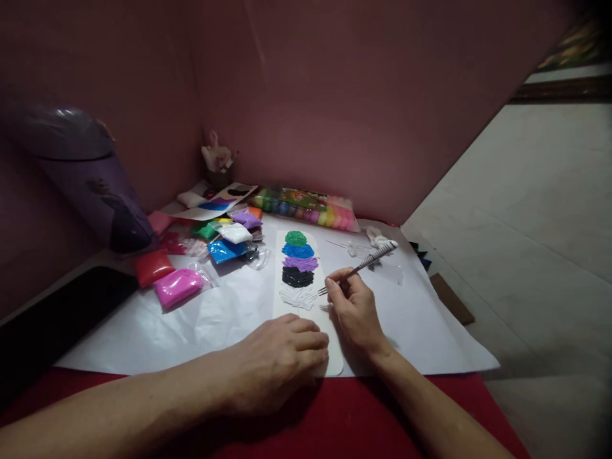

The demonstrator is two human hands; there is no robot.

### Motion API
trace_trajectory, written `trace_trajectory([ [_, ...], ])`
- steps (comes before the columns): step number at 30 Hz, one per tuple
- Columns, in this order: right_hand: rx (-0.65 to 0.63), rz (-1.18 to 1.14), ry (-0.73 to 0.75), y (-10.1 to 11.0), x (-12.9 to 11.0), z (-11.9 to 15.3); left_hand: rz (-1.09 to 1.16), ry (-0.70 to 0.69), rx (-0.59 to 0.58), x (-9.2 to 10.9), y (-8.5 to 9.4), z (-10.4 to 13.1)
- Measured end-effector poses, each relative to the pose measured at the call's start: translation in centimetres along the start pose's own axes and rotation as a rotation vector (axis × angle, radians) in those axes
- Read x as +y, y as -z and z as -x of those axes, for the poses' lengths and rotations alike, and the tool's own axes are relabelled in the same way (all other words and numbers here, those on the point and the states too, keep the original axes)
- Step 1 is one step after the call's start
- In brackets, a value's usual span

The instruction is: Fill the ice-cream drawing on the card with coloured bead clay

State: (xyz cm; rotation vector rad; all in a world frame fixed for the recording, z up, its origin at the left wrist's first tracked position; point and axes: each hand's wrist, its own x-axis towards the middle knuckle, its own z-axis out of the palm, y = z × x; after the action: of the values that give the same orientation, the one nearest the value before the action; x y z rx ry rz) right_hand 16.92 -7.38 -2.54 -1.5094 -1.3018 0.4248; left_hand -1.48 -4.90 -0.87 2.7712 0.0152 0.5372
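A long pale card (pixel 335 357) bears a column of textured clay patches. From top to bottom they are green (pixel 296 238), blue (pixel 299 250), purple (pixel 300 263), black (pixel 297 276) and white (pixel 299 297). My right hand (pixel 354 309) pinches a small fork (pixel 362 263) by its neck, its tines pointing left. Those tines hover beside the right edge of the white clay; contact cannot be made out. At the handle's upper end is something white. My left hand (pixel 287 357) lies across the card's lower part, palm down, with its fingers slightly bent and empty.
Clay packets, including pink (pixel 178 288), red (pixel 153 266) and blue (pixel 228 251), lie left of the card. A multicoloured clay pack (pixel 306 207) rests along the wall. A purple bottle (pixel 95 185) and a black flat object (pixel 71 319) stand farther left; white scraps (pixel 377 237) lie right.
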Motion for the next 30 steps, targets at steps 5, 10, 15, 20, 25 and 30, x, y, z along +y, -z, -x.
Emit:
trace_trajectory([
  [5, -0.042, -0.017, -0.019, -0.4, 0.5, 0.0, -0.070, 0.064, 0.001, 0.2, -1.6, -0.1],
  [10, -0.104, 0.030, -0.033, -0.5, 0.0, 0.2, -0.158, 0.066, 0.080, -0.3, -3.3, -0.5],
  [15, -0.142, 0.000, -0.046, -0.6, -0.1, 0.3, -0.148, 0.069, 0.078, -0.6, -3.4, -0.7],
  [20, -0.162, 0.028, -0.051, -0.7, 0.0, 0.3, -0.160, 0.061, 0.083, -0.7, -3.3, -0.7],
  [25, -0.169, 0.083, -0.041, -0.4, -0.1, 0.1, -0.194, 0.043, 0.077, -0.7, -3.3, -0.7],
  [30, -0.118, 0.119, -0.044, -0.2, 0.3, -0.4, -0.246, 0.027, 0.083, -0.6, -3.3, -0.5],
])
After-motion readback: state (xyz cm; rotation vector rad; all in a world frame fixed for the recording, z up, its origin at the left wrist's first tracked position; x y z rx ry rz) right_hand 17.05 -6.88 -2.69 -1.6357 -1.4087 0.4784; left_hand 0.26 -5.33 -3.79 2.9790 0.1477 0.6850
